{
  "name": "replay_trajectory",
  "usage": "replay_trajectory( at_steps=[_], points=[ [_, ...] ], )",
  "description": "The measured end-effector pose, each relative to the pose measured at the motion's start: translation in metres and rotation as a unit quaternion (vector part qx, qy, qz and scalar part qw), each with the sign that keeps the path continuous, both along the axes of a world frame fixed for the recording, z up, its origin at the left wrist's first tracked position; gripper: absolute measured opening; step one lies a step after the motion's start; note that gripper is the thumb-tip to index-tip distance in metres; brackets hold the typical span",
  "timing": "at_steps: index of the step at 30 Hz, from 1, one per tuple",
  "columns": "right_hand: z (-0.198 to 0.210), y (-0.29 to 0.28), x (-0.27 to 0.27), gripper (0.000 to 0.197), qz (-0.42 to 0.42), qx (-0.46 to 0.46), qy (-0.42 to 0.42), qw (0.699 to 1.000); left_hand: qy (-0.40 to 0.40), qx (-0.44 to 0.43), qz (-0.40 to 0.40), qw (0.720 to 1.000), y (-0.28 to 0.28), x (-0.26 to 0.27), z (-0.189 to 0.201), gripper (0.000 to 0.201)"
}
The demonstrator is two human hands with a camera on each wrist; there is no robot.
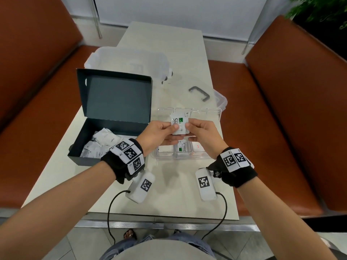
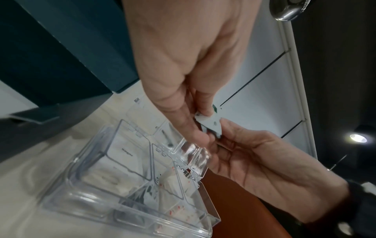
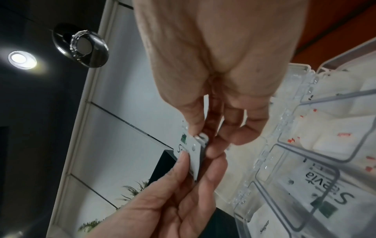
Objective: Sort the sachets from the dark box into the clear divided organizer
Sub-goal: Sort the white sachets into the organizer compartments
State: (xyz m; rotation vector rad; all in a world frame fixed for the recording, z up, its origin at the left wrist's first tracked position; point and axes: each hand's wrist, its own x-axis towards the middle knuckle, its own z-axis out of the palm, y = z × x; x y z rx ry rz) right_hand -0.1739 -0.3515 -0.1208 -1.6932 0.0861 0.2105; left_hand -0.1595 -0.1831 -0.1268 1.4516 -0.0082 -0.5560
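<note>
Both hands meet above the clear divided organizer [image 1: 214,117], pinching one small stack of Stevia sachets [image 1: 178,124] between them. The left hand [image 1: 159,134] has its thumb on the printed face and fingers curled behind the left edge; the right hand [image 1: 201,132] pinches the right edge the same way. From the right wrist view the held paper looks like more than one layer, though how many sachets there are I cannot tell.

Directly below, the near middle compartment already holds a Stevia packet [image 1: 183,148], with red-printed sachets [image 1: 197,147] in the cell to its right and plain white ones to its left. To the left of the organizer stands the dark box [image 1: 112,126], lid up, with white sugar sachets [image 1: 105,141] still heaped inside — so the sorting seems partway done.

The step in hand looks like squaring up or separating the Stevia stack before placing it. The next move probably calls for one hand to let go and the other to lower the sachets into the Stevia cell — not a neighbouring one.
</note>
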Motion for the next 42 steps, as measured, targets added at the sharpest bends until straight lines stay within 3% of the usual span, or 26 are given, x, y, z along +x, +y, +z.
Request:
replay_trajectory(
  at_steps=[5, 8, 12, 14, 17, 23, 30, 34, 36, 42],
  points=[
    [0.004, 0.001, 0.003, 0.032, 0.059, -0.102, 0.029, 0.993, 0.002, 0.008, -0.002, 1.000, -0.003, -0.001, -0.002, 0.027],
    [0.006, -0.001, 0.010, 0.030, 0.012, -0.122, 0.002, 0.992, -0.016, 0.035, -0.012, 0.999, -0.004, 0.001, -0.003, 0.020],
    [0.008, -0.007, 0.026, 0.026, 0.040, -0.237, -0.079, 0.968, -0.042, 0.098, -0.038, 0.994, -0.009, 0.001, -0.005, 0.021],
    [0.007, -0.010, 0.033, 0.019, 0.042, -0.266, -0.085, 0.959, -0.068, 0.151, -0.039, 0.985, -0.010, 0.002, -0.007, 0.031],
    [0.000, -0.012, 0.042, 0.016, 0.020, -0.291, -0.071, 0.954, -0.111, 0.216, -0.010, 0.970, -0.005, 0.003, -0.008, 0.025],
    [-0.023, -0.001, 0.044, 0.016, 0.047, -0.419, -0.017, 0.907, -0.082, 0.202, 0.029, 0.975, 0.009, 0.005, -0.009, 0.010],
    [-0.041, 0.006, 0.038, 0.024, 0.065, -0.496, -0.041, 0.865, -0.072, 0.192, 0.031, 0.978, 0.014, 0.002, -0.014, 0.017],
    [-0.050, 0.009, 0.035, 0.029, 0.096, -0.599, -0.097, 0.789, -0.074, 0.186, 0.030, 0.979, 0.014, 0.004, -0.014, 0.018],
    [-0.053, 0.009, 0.033, 0.031, 0.117, -0.625, -0.102, 0.765, -0.073, 0.185, 0.029, 0.980, 0.014, 0.005, -0.013, 0.018],
    [-0.053, 0.006, 0.031, 0.037, 0.170, -0.651, -0.053, 0.738, -0.071, 0.182, 0.026, 0.980, 0.016, 0.005, -0.014, 0.019]
  ],
)
